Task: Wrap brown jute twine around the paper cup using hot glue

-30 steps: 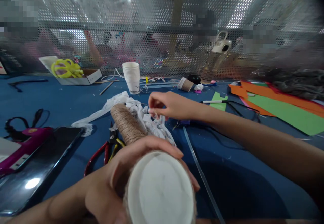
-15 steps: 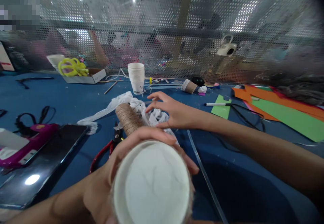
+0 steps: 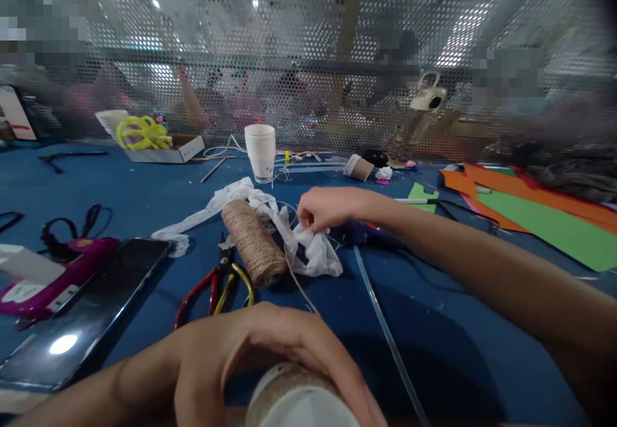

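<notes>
At the bottom edge, my left hand curls around a paper cup with twine wrapped on its side; part of the cup is cut off by the frame. Past it, my right hand is closed, fingers pinched on the crumpled white lace strip lying on the table. A spool of brown twine lies just left of that strip, and a loose strand runs from there toward the cup. Pliers with red and yellow handles rest beside the spool.
A phone and a magenta power strip lie at left. Stacked paper cups stand behind. A clear glue stick lies to the right, with green paper farther off. A perforated metal screen closes the back.
My right hand opened above the white strip, then closed on it and bunched it to the right. My left hand lowered and tilted the cup, uncovering the spool and pliers.
</notes>
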Action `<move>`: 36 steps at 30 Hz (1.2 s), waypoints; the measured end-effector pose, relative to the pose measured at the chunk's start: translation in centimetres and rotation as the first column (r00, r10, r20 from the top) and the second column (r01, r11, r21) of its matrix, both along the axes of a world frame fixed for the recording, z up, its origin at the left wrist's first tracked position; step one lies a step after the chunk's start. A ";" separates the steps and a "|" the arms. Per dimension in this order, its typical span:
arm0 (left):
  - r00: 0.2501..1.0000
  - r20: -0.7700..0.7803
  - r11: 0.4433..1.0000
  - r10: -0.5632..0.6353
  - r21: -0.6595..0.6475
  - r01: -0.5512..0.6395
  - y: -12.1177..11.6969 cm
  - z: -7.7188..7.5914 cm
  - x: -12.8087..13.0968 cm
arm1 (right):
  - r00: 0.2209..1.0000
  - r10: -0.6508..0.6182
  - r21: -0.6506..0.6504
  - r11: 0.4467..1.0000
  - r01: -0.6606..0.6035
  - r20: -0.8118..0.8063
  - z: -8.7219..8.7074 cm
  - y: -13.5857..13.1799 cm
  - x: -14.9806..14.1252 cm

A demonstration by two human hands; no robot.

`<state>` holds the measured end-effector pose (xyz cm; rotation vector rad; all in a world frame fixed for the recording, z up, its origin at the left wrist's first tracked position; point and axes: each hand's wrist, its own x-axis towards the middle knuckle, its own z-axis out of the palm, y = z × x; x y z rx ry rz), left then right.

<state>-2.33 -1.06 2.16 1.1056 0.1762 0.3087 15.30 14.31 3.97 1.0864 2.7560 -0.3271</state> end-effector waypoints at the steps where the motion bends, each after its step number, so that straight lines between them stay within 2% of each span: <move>1: 0.999 0.037 0.999 -0.030 -0.039 0.032 0.1 0.4 -0.2 | 1.000 -0.030 0.035 0.999 0.030 -0.009 0.5 0.9 -0.4; 3: 0.997 0.046 0.993 -0.058 -0.097 0.062 0.4 0.9 -0.5 | 0.991 -0.097 0.165 0.980 0.112 -0.094 1.5 2.5 -1.3; 6: 0.999 0.032 0.984 -0.014 -0.175 0.019 0.3 1.0 -0.7 | 0.937 -0.114 0.357 0.904 0.236 -0.330 2.8 4.1 -3.0; 8: 0.999 0.004 0.977 0.038 -0.209 -0.036 0.1 1.0 -0.7 | 0.885 -0.045 0.427 0.864 0.267 -0.463 3.4 4.2 -3.8; 9: 1.000 0.008 0.977 0.014 -0.213 -0.012 0.0 1.0 -0.7 | 0.829 0.051 0.443 0.863 0.245 -0.557 3.4 4.0 -4.1; 11: 0.999 -0.013 0.972 0.049 -0.229 -0.051 -0.1 1.0 -0.7 | 0.759 0.167 0.448 0.876 0.179 -0.630 3.1 3.1 -4.2; 12: 1.000 -0.013 0.973 0.022 -0.231 -0.024 -0.1 1.0 -0.7 | 0.768 0.175 0.436 0.888 0.147 -0.616 2.7 2.5 -4.0; 14: 1.000 0.020 0.973 -0.022 -0.229 0.026 0.1 1.0 -0.7 | 0.813 0.125 0.393 0.909 0.135 -0.569 1.6 1.0 -3.2; 15: 0.999 -0.010 0.970 0.031 -0.242 -0.033 0.2 1.1 -0.7 | 0.884 0.030 0.341 0.928 0.149 -0.466 1.0 0.2 -2.7; 16: 1.000 -0.006 0.975 0.017 -0.223 -0.017 0.2 1.2 -0.7 | 0.910 -0.012 0.307 0.939 0.153 -0.415 0.3 -0.6 -2.2; 17: 1.000 0.002 0.978 0.005 -0.208 -0.005 0.2 1.3 -0.6 | 0.926 -0.031 0.273 0.951 0.143 -0.377 -0.3 -1.5 -1.6; 18: 0.997 0.048 0.983 -0.056 -0.171 0.064 0.2 1.4 -0.6 | 0.938 -0.045 0.235 0.963 0.132 -0.344 -0.8 -2.4 -1.2; 20: 1.000 -0.020 0.985 0.011 -0.172 -0.014 0.1 1.5 -0.4 | 0.952 -0.061 0.147 0.983 0.110 -0.301 -1.6 -3.9 -0.7; 22: 1.000 -0.021 0.989 -0.002 -0.148 -0.001 0.1 1.4 -0.3 | 0.954 -0.082 0.079 0.991 0.109 -0.288 -1.9 -5.2 -1.1; 23: 0.999 -0.034 0.990 0.027 -0.140 -0.032 0.1 1.2 -0.2 | 0.953 -0.099 0.054 0.991 0.120 -0.287 -1.9 -5.7 -1.5; 26: 0.998 0.011 0.991 -0.066 -0.118 0.066 0.1 0.7 -0.2 | 0.942 -0.152 -0.037 0.988 0.147 -0.299 -1.6 -6.4 -3.7; 28: 0.999 -0.034 0.988 0.001 -0.154 -0.006 0.1 0.5 -0.2 | 0.941 -0.182 -0.133 0.980 0.150 -0.285 -1.4 -6.1 -5.0; 30: 0.999 -0.043 0.987 -0.008 -0.159 0.001 0.2 0.6 -0.2 | 0.935 -0.214 -0.237 0.960 0.148 -0.283 -1.1 -5.6 -5.8; 33: 0.998 -0.043 0.991 -0.050 -0.123 0.045 0.3 0.9 -0.2 | 0.909 -0.254 -0.301 0.941 0.154 -0.329 -0.7 -5.0 -5.3; 36: 0.998 -0.045 0.992 -0.036 -0.126 0.030 0.5 1.3 -0.2 | 0.858 -0.314 -0.401 0.905 0.142 -0.406 0.5 -4.8 -3.6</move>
